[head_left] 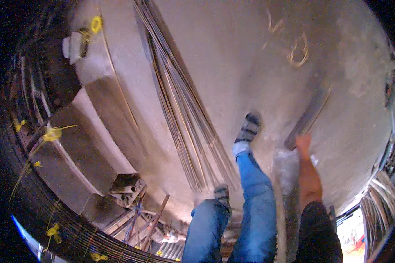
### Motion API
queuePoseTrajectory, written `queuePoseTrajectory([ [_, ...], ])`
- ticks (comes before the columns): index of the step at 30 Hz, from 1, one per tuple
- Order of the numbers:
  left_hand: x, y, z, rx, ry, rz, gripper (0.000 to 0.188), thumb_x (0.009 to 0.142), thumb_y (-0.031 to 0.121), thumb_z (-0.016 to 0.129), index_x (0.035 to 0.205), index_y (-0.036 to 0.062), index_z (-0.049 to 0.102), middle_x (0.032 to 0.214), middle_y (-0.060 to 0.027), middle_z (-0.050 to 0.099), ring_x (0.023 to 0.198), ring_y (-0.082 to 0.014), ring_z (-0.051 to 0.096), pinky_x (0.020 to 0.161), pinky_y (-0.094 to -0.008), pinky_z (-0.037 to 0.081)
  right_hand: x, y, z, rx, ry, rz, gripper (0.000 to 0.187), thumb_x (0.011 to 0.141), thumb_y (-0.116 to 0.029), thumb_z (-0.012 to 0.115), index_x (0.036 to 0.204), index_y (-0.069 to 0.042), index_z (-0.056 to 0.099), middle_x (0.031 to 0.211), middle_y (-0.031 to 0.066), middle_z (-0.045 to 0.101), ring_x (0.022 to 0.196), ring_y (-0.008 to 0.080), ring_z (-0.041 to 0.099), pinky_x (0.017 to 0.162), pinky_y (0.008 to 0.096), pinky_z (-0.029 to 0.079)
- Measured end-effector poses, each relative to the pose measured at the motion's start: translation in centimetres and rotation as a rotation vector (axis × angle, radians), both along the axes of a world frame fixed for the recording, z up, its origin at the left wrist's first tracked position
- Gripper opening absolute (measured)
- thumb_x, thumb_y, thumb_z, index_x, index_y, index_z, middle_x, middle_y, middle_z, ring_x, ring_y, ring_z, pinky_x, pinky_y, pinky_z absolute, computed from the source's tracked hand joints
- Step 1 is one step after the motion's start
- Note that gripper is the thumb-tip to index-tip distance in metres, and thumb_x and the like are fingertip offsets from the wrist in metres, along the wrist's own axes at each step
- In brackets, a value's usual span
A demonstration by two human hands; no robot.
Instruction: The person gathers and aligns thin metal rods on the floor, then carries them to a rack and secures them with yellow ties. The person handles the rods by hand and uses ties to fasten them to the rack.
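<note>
Toward the right edge of the floor (360, 131), the right hand (303, 142) appears clenched around the near end of a long dark piece (300, 126) with a pale edge, though blur hides the fingers; the left hand is out of view. The piece runs forward from that fist, slanting rightward — whether it touches the surface I cannot tell. A loose grip could let it slip, and a wide swing could snag the loop of pale strands (299, 59) nearer the floor's far edge. Leftward, the forward shoe (250, 126) stands near long thin rods (180, 94) — stepping on those could roll the foot.
</note>
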State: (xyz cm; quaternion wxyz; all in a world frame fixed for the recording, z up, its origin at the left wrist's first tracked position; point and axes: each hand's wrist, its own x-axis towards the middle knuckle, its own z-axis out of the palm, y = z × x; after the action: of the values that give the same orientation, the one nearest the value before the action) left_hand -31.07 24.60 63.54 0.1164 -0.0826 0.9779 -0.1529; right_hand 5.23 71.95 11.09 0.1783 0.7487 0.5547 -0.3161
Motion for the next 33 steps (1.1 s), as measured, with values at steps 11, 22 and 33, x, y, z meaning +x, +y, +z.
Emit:
queuePoseTrajectory([
  [11,-6.9,15.2,5.7,0.42,-0.286,0.192,0.044,0.083,0.017,0.062,0.123,-0.0003,0.054,0.129,-0.0183,0.05,0.116,-0.0282,0.049,0.101,-0.038,0.036,-23.1,3.9,27.4,-0.206,0.304,-0.027,0.06,0.072,-0.032,0.071,0.119,-0.001,0.051,0.11,0.0197,0.06,0.104,0.0354,0.057,0.089,0.0427,0.045],
  [22,-28.6,46.9,6.5,1.011,-0.559,0.308,0.041,0.092,0.018,0.052,0.128,-0.0002,0.048,0.123,-0.0129,0.056,0.117,-0.0215,0.05,0.101,-0.0334,0.037,-48.1,33.7,32.0,-0.088,0.639,0.192,0.048,0.079,-0.024,0.066,0.119,-0.003,0.051,0.091,0.012,0.066,0.087,0.0254,0.063,0.08,0.0378,0.048],
  [33,-53.8,59.2,-7.5,1.067,-0.453,0.077,0.05,0.091,0.032,0.053,0.13,0.0019,0.046,0.129,-0.0118,0.052,0.117,-0.0226,0.051,0.102,-0.0355,0.035,-64.4,35.8,23.2,-0.254,0.568,0.407,0.056,0.072,-0.033,0.071,0.115,-0.001,0.054,0.095,0.0127,0.065,0.089,0.0253,0.062,0.078,0.0373,0.048],
])
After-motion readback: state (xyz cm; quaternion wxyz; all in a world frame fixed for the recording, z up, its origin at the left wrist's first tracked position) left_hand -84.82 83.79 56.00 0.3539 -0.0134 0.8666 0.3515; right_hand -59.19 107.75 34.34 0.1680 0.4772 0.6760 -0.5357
